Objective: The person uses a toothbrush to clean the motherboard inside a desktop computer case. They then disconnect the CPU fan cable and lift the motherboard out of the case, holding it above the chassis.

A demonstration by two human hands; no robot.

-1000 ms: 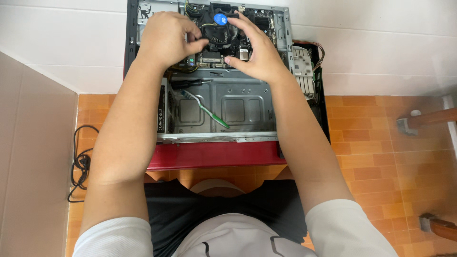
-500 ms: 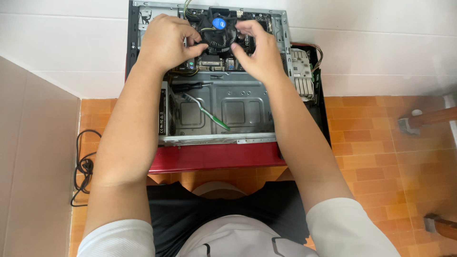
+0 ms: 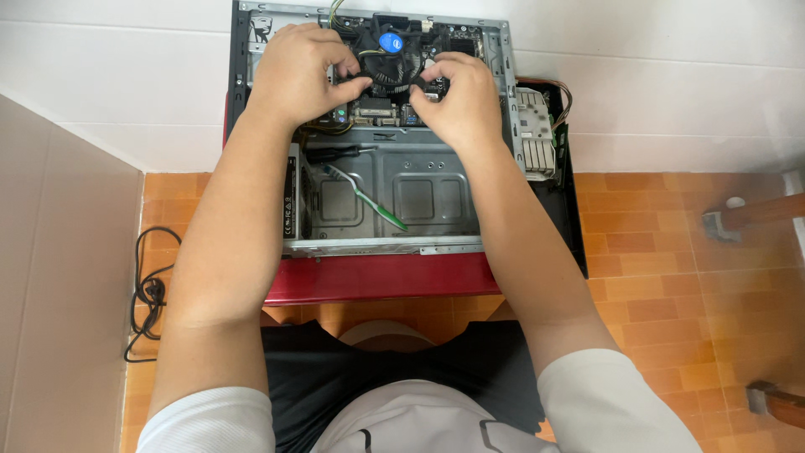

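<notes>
The round black cooler fan (image 3: 391, 52) with a blue centre sits at the far end of the open computer case (image 3: 377, 201). The left hand (image 3: 298, 71) curls its fingers against the fan's left edge, and the right hand (image 3: 461, 96) pinches at its lower right corner. Both flank it about equally. A green toothbrush (image 3: 367, 200) lies nearer the person, slanted across the case floor.

A green toothbrush (image 3: 366, 197) lies in the open computer case (image 3: 381, 245); left of the case, a black cable (image 3: 144, 298) coils on the orange tiled floor (image 3: 671, 252).
</notes>
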